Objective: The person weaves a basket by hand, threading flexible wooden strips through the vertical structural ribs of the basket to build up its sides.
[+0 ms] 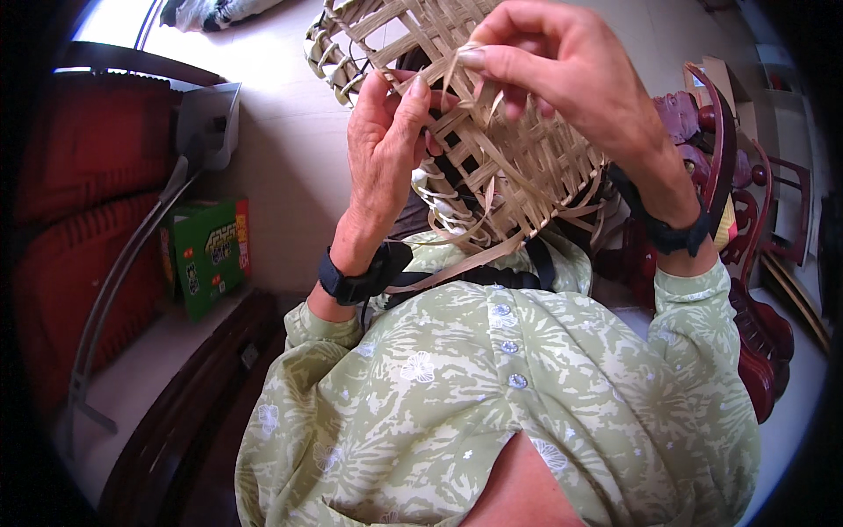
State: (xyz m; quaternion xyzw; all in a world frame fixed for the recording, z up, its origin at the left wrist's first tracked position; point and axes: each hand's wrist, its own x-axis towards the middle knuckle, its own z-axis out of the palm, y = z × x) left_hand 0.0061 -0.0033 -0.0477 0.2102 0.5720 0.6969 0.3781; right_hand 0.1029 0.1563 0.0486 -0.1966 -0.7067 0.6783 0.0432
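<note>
A woven basket (518, 176) of flat tan strips, with white cord binding along parts of its rim, rests tilted over my lap. My left hand (384, 149) has thumb and fingers closed on the weave at the basket's upper left. Just to its right, my right hand (549, 75) pinches a thin tan strip (450, 79) between thumb and forefinger, its other fingers curled. Loose strips (474, 259) hang across the lower side of the basket toward my waist.
At left stand red cushions (105, 149), a grey metal stand (202, 123) and a green box (206, 255). A dark wooden seat (176, 413) is below left, carved reddish wooden furniture (746, 307) at right. A black-and-white furry item (211, 13) lies on the pale floor (290, 140) beyond.
</note>
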